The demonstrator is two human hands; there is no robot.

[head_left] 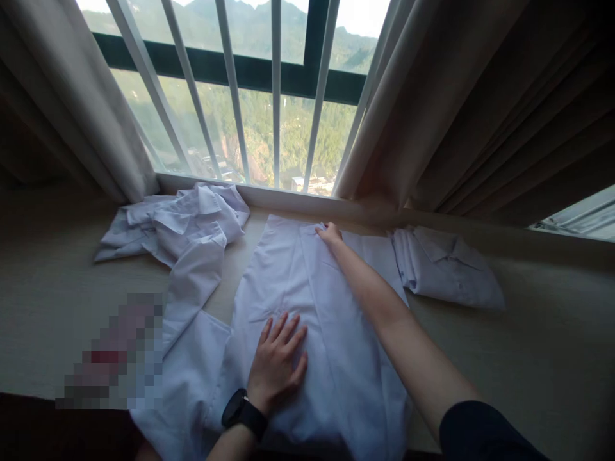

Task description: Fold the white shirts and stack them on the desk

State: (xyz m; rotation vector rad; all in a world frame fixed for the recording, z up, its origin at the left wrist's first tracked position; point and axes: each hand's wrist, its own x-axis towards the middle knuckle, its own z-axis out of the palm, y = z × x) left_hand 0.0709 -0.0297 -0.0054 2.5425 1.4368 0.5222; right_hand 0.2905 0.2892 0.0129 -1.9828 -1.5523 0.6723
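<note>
A white shirt (269, 282) lies spread over the ledge in front of me, with one sleeve (192, 358) stretched out to the left. My left hand (278, 362), a black watch (244, 413) on its wrist, rests flat on the cloth with fingers spread. Reaching to the shirt's far edge, my right hand (330, 234) is closed, pinching a bit of the fabric there. A long fold runs down the shirt from that pinch towards me. The near end of the shirt reaches the ledge's front edge.
A crumpled heap of white clothing (192, 214) lies at the back left. Folded white shirts (446, 266) sit at the right. Behind stand a barred window (276, 128) and beige curtains (423, 96). A blurred-out patch (110, 358) covers something at the left.
</note>
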